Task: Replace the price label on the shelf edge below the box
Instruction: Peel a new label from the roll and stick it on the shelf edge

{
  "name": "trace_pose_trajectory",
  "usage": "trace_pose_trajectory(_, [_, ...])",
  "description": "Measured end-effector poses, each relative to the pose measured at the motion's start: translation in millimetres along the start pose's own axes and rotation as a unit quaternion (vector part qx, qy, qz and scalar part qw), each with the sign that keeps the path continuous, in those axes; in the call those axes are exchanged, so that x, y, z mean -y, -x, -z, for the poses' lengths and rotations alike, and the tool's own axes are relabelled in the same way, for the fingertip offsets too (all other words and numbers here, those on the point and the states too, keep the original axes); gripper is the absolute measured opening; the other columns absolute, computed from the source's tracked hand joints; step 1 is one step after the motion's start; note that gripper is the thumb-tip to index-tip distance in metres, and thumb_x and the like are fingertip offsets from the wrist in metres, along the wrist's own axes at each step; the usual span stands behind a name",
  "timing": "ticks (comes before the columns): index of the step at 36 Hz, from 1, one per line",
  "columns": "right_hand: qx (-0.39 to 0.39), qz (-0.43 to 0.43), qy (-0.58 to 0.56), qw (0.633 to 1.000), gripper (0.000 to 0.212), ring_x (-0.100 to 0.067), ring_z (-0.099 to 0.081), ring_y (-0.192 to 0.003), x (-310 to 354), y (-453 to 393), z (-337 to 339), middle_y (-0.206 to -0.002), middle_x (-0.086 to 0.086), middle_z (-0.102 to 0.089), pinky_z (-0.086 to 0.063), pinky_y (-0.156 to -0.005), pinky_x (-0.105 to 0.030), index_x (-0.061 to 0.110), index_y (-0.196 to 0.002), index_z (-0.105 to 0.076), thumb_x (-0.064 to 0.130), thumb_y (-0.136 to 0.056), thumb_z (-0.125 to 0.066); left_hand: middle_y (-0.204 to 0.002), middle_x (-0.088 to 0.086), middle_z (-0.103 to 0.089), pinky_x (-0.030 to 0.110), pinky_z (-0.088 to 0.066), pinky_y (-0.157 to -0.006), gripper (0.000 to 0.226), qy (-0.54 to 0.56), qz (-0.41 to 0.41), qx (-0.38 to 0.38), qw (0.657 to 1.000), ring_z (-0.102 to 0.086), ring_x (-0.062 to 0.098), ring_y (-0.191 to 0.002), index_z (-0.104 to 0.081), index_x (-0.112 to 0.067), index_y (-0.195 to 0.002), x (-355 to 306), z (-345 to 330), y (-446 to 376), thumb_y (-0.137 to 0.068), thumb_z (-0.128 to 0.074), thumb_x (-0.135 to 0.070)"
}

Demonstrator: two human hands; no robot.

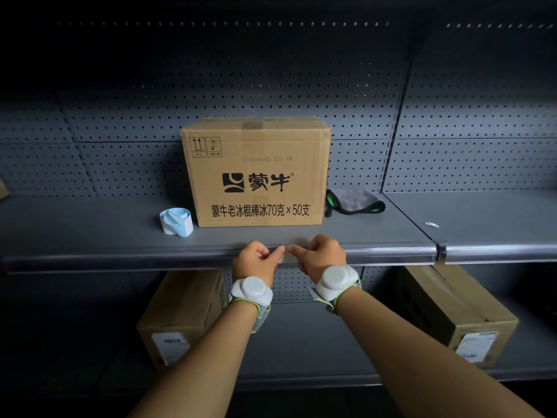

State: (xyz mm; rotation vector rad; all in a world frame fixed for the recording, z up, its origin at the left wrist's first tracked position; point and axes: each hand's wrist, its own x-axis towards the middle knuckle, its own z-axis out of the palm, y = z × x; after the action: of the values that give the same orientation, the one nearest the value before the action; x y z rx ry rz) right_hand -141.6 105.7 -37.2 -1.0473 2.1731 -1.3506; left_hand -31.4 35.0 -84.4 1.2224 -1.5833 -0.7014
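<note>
step: working the price label (284,258) at the shelf edge (376,251), directly below the box (257,173). Can't tell if the old one is coming out or the new one going in.
label: small white strip, mostly hidden between the two hands, sitting at the edge rail.
left hand (256,260): fingers curled, thumb and forefinger pinched at the label's left end.
right hand (322,256): fingers curled, forefinger pointing left onto the label's right end, looks pinched too.
wrists: grey band with a round puck on each.
next: probably needs even pull or push along the rail from both ends so the strip doesn't tear or buckle.
roll of labels (176,221): pale blue and white, on the shelf just left of the box, loosely unwound. Likely the source of the new one.
box: taped shut, contents not visible.
cloth (354,200): grey with green trim, behind the box's right side.
lower boxes (184,315): two cartons on the shelf below, closed.
</note>
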Motion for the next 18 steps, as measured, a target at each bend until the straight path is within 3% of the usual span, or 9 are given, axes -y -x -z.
trace_pose_trajectory(4, [-0.011,-0.006,0.039,0.999,0.046,-0.031,-0.069,-0.075,4.6,-1.0,-2.5,-0.078,-0.012,-0.072,-0.058,-0.069,-0.038,0.018,-0.065,-0.044,0.048,-0.072,-0.078,-0.053,0.003,-0.062,0.039,-0.055,-0.051,0.046,-0.018,-0.001,-0.003,1.0,-0.063,0.026,-0.053,-0.05,-0.013,-0.062,1.3,-1.6,-3.3,-0.07,-0.077,-0.049])
trace_pose_trajectory(12, [0.006,-0.004,0.019,1.0,0.04,-0.034,-0.07,-0.077,1.4,-3.1,-1.5,-0.081,-0.017,-0.072,-0.059,-0.074,-0.045,0.016,-0.066,-0.044,0.038,-0.078,-0.076,-0.053,0.001,-0.065,0.038,-0.057,-0.056,0.043,-0.011,0.015,0.014,1.0,-0.065,0.023,-0.054,-0.052,-0.012,-0.062,-0.8,-0.4,-3.5,-0.07,-0.075,-0.048])
trace_pose_trajectory(18, [0.007,0.005,-0.018,1.0,0.034,-0.037,-0.07,-0.072,-5.7,-3.7,-0.6,-0.072,-0.019,-0.072,-0.059,-0.07,-0.051,0.015,-0.065,-0.045,0.026,-0.08,-0.073,-0.059,0.005,-0.068,0.044,-0.058,-0.061,0.034,0.025,0.023,0.032,0.999,-0.067,0.028,-0.058,-0.055,-0.008,-0.067,-1.8,4.2,-0.9,-0.079,-0.073,-0.034])
